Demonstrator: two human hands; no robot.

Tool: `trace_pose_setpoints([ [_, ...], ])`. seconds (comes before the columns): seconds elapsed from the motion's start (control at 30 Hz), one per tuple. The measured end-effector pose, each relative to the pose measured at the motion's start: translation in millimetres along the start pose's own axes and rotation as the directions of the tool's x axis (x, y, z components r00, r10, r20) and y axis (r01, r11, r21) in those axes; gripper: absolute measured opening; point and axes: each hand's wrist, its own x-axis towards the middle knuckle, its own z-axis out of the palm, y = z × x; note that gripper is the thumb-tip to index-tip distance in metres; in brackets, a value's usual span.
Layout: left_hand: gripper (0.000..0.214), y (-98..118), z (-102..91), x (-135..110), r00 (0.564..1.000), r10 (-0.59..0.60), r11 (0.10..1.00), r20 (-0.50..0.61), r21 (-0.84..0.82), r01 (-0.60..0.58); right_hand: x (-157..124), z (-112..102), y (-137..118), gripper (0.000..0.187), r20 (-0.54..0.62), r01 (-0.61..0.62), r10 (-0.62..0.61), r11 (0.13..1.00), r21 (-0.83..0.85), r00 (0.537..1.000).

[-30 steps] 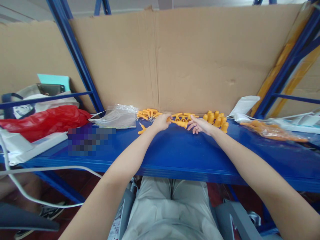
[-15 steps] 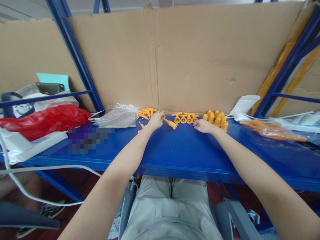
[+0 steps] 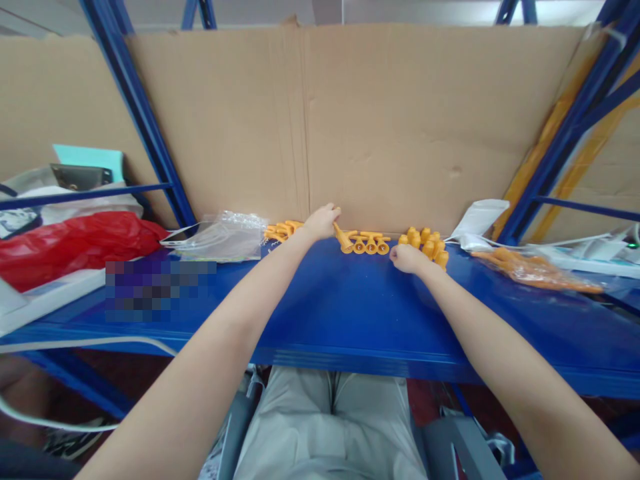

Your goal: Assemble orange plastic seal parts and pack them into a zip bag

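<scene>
My left hand (image 3: 321,222) is closed round the stem of an orange plastic bell-shaped part (image 3: 343,240), whose wide end touches the left end of a short row of like parts (image 3: 370,243) standing against the cardboard wall. My right hand (image 3: 407,258) is a loose fist resting on the blue shelf (image 3: 350,307), just left of a cluster of orange cap pieces (image 3: 427,242); what it holds, if anything, is hidden. A pile of orange T-shaped pieces (image 3: 280,231) lies left of my left hand.
A clear plastic bag (image 3: 220,237) lies left of the pile. A red bag (image 3: 75,243) and white items sit at far left. A bag of orange parts (image 3: 535,272) and a white pouch (image 3: 475,219) lie at right. Cardboard (image 3: 400,120) backs the shelf.
My left hand carried the orange part from mid-shelf back to the row at the cardboard. My right hand closed from spread fingers into a fist and shifted slightly right.
</scene>
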Motion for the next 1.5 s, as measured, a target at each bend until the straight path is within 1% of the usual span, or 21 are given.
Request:
trace_pose_setpoints([
  [0.1, 0.026, 7.9, -0.9, 18.9, 0.999, 0.034, 0.998, 0.019, 0.045, -0.035, -2.2, -2.9, 1.3, 0.035, 0.062, -0.042, 0.046, 0.998, -0.050, 0.997],
  [0.17, 0.030, 13.3, 3.5, 30.6, 0.999, 0.026, 0.998, 0.026, 0.062, -0.027, -3.3, -4.5, 1.4, 0.035, 0.057, -0.043, 0.046, 0.997, -0.060, 0.997],
  [0.3, 0.035, 23.1, 21.0, 49.6, 0.999, 0.000, 0.998, 0.052, 0.057, -0.003, -4.5, -6.3, 1.0, 0.035, 0.061, -0.029, 0.031, 0.999, -0.043, 0.998],
  [0.4, 0.036, 30.5, 36.9, 57.4, 0.995, -0.029, 1.000, 0.100, -0.010, 0.030, -4.8, -7.5, 0.4, 0.034, 0.080, -0.030, 0.031, 0.999, -0.024, 0.996],
  [0.53, 0.037, 40.2, 56.8, 58.3, 0.984, -0.086, 0.986, 0.155, -0.127, 0.106, -5.0, -8.4, -1.7, 0.033, 0.093, -0.029, 0.030, 1.000, -0.004, 0.995],
  [0.67, 0.033, 45.5, 69.9, 55.9, 0.984, -0.092, 0.987, 0.154, -0.119, 0.111, -5.3, -7.2, -6.0, 0.033, 0.104, -0.036, 0.040, 0.999, -0.040, 0.994],
  [0.87, 0.033, 45.6, 71.9, 53.8, 0.978, -0.157, 0.977, 0.139, -0.123, 0.175, -6.2, -7.0, -11.1, 0.035, 0.116, -0.035, 0.043, 0.997, -0.074, 0.992],
  [0.97, 0.032, 44.8, 72.1, 51.0, 0.971, -0.228, 0.965, 0.071, -0.116, 0.235, -7.5, -9.2, -12.5, 0.032, 0.125, -0.014, 0.024, 0.996, -0.084, 0.992],
  [1.03, 0.032, 43.8, 73.1, 49.9, 0.952, -0.307, 0.944, 0.019, -0.120, 0.307, -7.7, -9.5, -12.7, 0.032, 0.127, -0.004, 0.016, 0.996, -0.088, 0.992],
  [1.1, 0.033, 41.9, 74.0, 50.3, 0.918, -0.397, 0.906, -0.008, -0.159, 0.391, -6.9, -8.4, -12.2, 0.033, 0.121, -0.011, 0.021, 0.996, -0.089, 0.992],
  [1.2, 0.033, 35.6, 72.7, 53.4, 0.857, -0.515, 0.827, -0.001, -0.262, 0.497, -5.4, -6.1, -11.1, 0.033, 0.105, -0.023, 0.033, 0.996, -0.091, 0.994],
  [1.27, 0.033, 28.3, 68.9, 55.2, 0.828, -0.560, 0.790, 0.002, -0.299, 0.535, -5.0, -5.7, -10.7, 0.033, 0.102, -0.020, 0.029, 0.996, -0.088, 0.994],
  [1.4, 0.035, 4.9, 52.2, 50.5, 0.796, -0.604, 0.772, -0.022, -0.262, 0.579, -4.9, -6.1, -9.8, 0.030, 0.116, -0.001, 0.008, 0.998, -0.063, 0.993],
  [1.47, 0.037, -10.5, 39.6, 42.0, 0.763, -0.646, 0.747, -0.031, -0.231, 0.624, -3.9, -5.0, -8.4, 0.028, 0.116, -0.003, 0.006, 1.000, -0.031, 0.993],
  [1.5, 0.039, -18.8, 32.6, 36.3, 0.737, -0.674, 0.727, -0.048, -0.218, 0.651, -3.1, -4.0, -7.4, 0.027, 0.113, -0.003, 0.005, 1.000, -0.012, 0.994],
])
